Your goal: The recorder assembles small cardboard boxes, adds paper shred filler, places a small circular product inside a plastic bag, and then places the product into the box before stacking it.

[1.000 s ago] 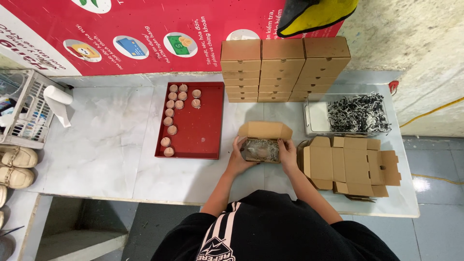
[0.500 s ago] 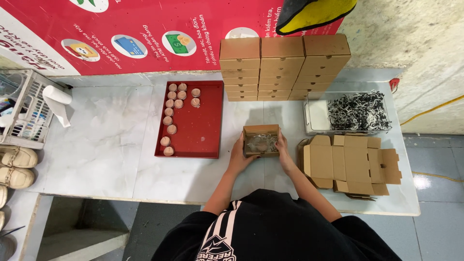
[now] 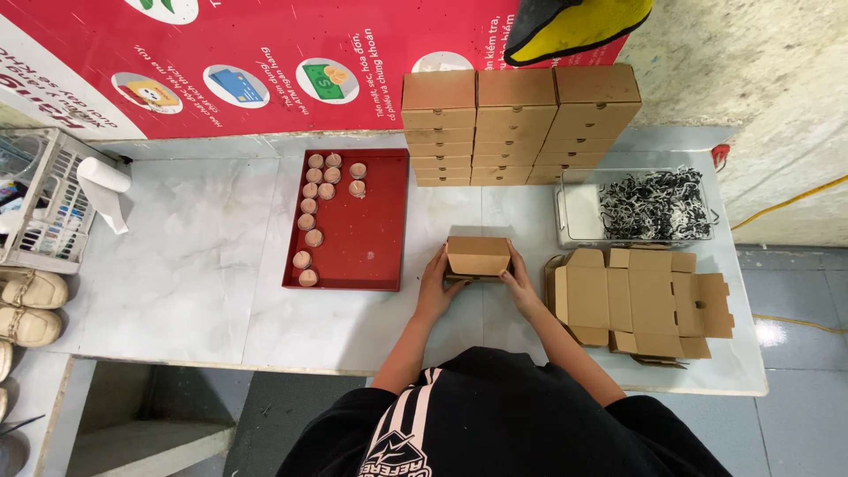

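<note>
Box (image 3: pixel 478 257) sits between both hands' grip (closed).

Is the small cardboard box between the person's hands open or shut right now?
Shut, or nearly: the box shows only plain brown lid, contents hidden. Left hand and right hand press its sides.

Bench (image 3: pixel 177 283) — open marble left of the red tray (image 3: pixel 389 221). Right side crowded: flat cardboard blanks (image 3: pixel 645 300), clear tub (image 3: pixel 579 212). Rear blocked — stacked boxes (image 3: pixel 521 124).
</note>
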